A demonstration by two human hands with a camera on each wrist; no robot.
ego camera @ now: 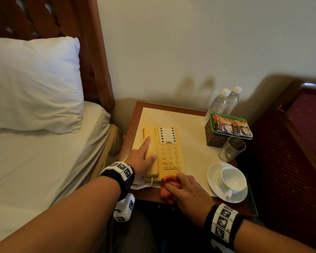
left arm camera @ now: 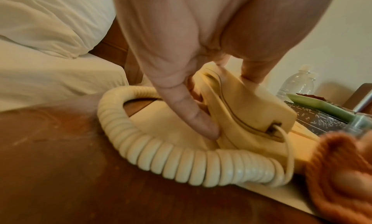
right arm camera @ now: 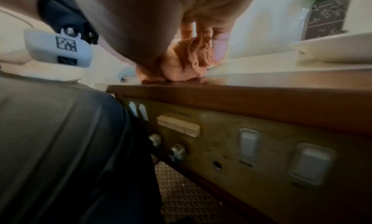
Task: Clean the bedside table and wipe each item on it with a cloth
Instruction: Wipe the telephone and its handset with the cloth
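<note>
a pale yellow corded push-button telephone [ego camera: 169, 152] is seen near the front left of the brown wooden bedside table [ego camera: 135, 114], resting on a cream mat [ego camera: 193, 125]. its handset [ego camera: 150, 154] lies in the cradle on the left side, and a cream coiled cord [left arm camera: 181, 163] loops from its near end across the table edge. the handset is gripped by the left hand [ego camera: 141, 161], with the thumb on the keypad side, the fingers curled round the far side and the forefinger laid straight along the top. a crumpled orange knitted cloth [ego camera: 169, 187] is bunched under the curled fingers of the right hand [ego camera: 188, 190] and is pressed on the table's front edge, touching the telephone's near corner.

to the right, a white cup on a white saucer [ego camera: 213, 179] is set just beside the cloth. behind it stand a clear drinking glass [ego camera: 232, 150], a dark patterned box [ego camera: 212, 138] topped with coffee sachets [ego camera: 232, 126], and two clear plastic water bottles [ego camera: 224, 101] against the wall. a white pillow [ego camera: 35, 84] lies on the bed at left.
</note>
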